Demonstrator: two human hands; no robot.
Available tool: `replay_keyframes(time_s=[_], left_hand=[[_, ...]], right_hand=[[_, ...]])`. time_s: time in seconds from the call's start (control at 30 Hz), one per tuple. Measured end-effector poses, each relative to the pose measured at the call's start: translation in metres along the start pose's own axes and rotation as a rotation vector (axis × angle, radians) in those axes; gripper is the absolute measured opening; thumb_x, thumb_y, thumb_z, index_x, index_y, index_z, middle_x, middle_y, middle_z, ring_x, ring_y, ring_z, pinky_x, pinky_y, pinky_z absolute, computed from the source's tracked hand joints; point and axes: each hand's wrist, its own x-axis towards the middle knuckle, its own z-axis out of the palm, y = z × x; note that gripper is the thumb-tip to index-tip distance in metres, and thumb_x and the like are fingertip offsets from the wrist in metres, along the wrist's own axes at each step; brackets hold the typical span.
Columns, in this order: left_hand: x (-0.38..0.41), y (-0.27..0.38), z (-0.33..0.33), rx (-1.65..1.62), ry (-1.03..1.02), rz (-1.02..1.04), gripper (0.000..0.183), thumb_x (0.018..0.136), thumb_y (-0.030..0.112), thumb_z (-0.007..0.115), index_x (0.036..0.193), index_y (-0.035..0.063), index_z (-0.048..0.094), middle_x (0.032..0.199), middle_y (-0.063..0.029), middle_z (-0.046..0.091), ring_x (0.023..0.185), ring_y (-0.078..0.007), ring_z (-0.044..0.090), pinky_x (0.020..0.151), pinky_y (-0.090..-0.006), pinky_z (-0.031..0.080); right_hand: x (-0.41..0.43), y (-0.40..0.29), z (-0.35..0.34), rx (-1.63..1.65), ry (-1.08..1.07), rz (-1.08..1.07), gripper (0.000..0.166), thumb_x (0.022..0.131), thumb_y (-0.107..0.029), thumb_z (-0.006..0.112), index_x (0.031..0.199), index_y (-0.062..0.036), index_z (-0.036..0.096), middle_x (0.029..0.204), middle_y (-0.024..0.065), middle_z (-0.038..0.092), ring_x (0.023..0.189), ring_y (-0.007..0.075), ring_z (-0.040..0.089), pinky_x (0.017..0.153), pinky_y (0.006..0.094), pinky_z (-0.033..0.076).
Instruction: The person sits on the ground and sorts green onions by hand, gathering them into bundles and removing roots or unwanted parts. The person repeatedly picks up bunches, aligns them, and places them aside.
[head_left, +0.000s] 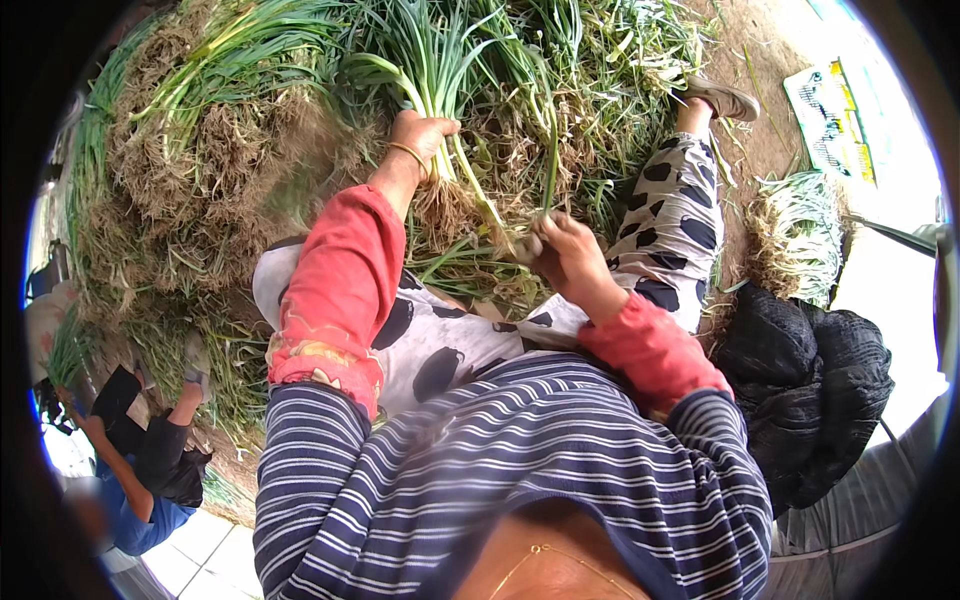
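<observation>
My left hand (420, 139) is closed around a bunch of scallion-like green plants (439, 82). Their leaves fan out above the fist, and brown roots (442, 204) hang below it. One pale stalk (476, 187) slants out of the bunch towards my right hand (570, 255). The fingers of that hand are pinched together beside the stalk's root end, with a long green leaf (553, 161) rising from them. Whether they also grip the root end is hard to see. Loose leaves (480, 270) lie between my legs, under both hands.
A large heap of rooted green plants (202, 165) rises at the left. Trimmings (630, 67) cover the ground ahead. Beyond my right leg lie a pale bundle of stalks (806, 232) and a black mesh bundle (810, 382). Another person (142, 480) sits at lower left, holding green plants.
</observation>
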Motion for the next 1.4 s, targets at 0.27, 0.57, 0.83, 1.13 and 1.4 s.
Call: replay_keyframes(time_s=[0.27,0.57,0.83,1.13,1.4], left_hand=[[0.01,-0.024,0.007,0.024,0.031,0.019,0.01,0.066,-0.005,0.069,0.074,-0.0056,0.062,0.067,-0.0105,0.062,0.055,-0.0179,0.059,0.05,-0.0301,0.047],[0.012,0.003,-0.006,-0.084,0.028,-0.024,0.009,0.071,-0.004,0.065,0.078,-0.0077,0.059,0.062,-0.0119,0.059,0.047,-0.0207,0.057,0.041,-0.0312,0.048],[-0.019,0.021,0.011,-0.37,-0.193,-0.324,0.021,0.079,-0.006,0.056,0.099,-0.0109,0.054,0.083,-0.0199,0.063,0.07,-0.0281,0.064,0.066,-0.0379,0.056],[-0.023,0.105,-0.034,-0.666,-0.479,0.047,0.033,0.083,0.009,0.06,0.11,-0.0058,0.046,0.078,-0.0094,0.058,0.062,-0.0157,0.06,0.059,-0.0274,0.056],[-0.047,0.13,-0.049,-0.532,-0.432,0.464,0.058,0.083,0.014,0.061,0.129,-0.0059,0.032,0.077,-0.0032,0.046,0.064,-0.0089,0.047,0.056,-0.0198,0.046]], right_hand=[[-0.071,-0.048,-0.014,-0.22,0.24,0.077,0.013,0.093,-0.009,0.047,0.087,0.0012,0.051,0.067,0.0048,0.051,0.058,0.0148,0.051,0.063,0.0313,0.051],[-0.055,-0.041,-0.026,-1.521,0.226,-0.51,0.053,0.082,-0.009,0.062,0.13,-0.002,0.041,0.118,0.0162,0.056,0.101,0.0156,0.057,0.082,0.0282,0.047],[0.043,-0.001,0.038,-1.073,-0.082,-0.332,0.014,0.085,-0.004,0.056,0.098,0.0017,0.057,0.073,0.0017,0.06,0.066,0.0094,0.053,0.06,0.0251,0.044],[0.18,-0.046,-0.066,-1.586,0.476,-0.497,0.038,0.086,-0.03,0.056,0.102,0.0038,0.052,0.103,0.0235,0.058,0.093,0.036,0.058,0.075,0.0423,0.048],[0.174,-0.098,-0.018,-0.591,0.257,-0.418,0.016,0.083,-0.012,0.062,0.094,-0.0002,0.063,0.081,0.0058,0.065,0.068,0.0101,0.059,0.057,0.0231,0.047]])
